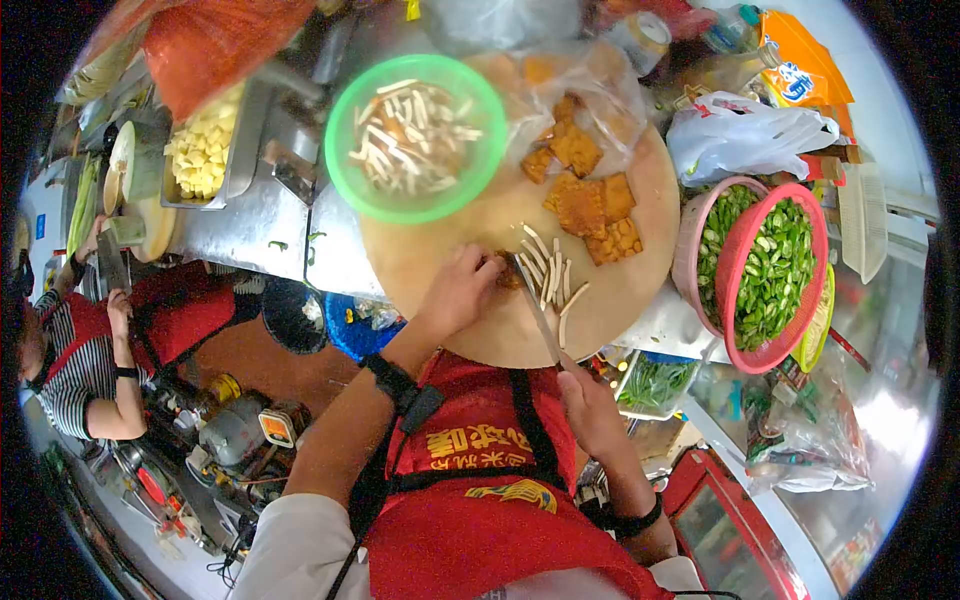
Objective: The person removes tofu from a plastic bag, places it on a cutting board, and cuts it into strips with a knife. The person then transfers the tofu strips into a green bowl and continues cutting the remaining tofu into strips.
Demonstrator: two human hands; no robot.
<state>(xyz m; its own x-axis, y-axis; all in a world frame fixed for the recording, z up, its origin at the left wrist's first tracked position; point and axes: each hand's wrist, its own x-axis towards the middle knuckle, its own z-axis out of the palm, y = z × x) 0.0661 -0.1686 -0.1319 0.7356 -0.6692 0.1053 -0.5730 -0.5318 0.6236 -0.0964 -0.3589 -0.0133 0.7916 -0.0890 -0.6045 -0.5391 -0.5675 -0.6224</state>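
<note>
My right hand (592, 412) is closed round the handle of a kitchen knife. The knife's blade (540, 318) is on the round cutting board (420, 265), right beside my left fingertips. My left hand (462, 292) has its fingers bent over a small brown piece of dried tofu (509, 272), pressing it to the board. Just right of the blade lie several pale, thin tofu strips (550, 275). Farther back sit brown tofu slabs (590, 210), some by an open clear plastic bag (610, 100). A green basket (340, 170) full of similar strips stands at the board's back left.
Pink baskets (735, 340) of cut green peppers overlap on the right, near a white plastic bag (740, 135). A metal tray (245, 150) of pale yellow cubes is on the left. Beyond it, a co-worker in a striped shirt (75, 400) holds a cleaver (110, 262).
</note>
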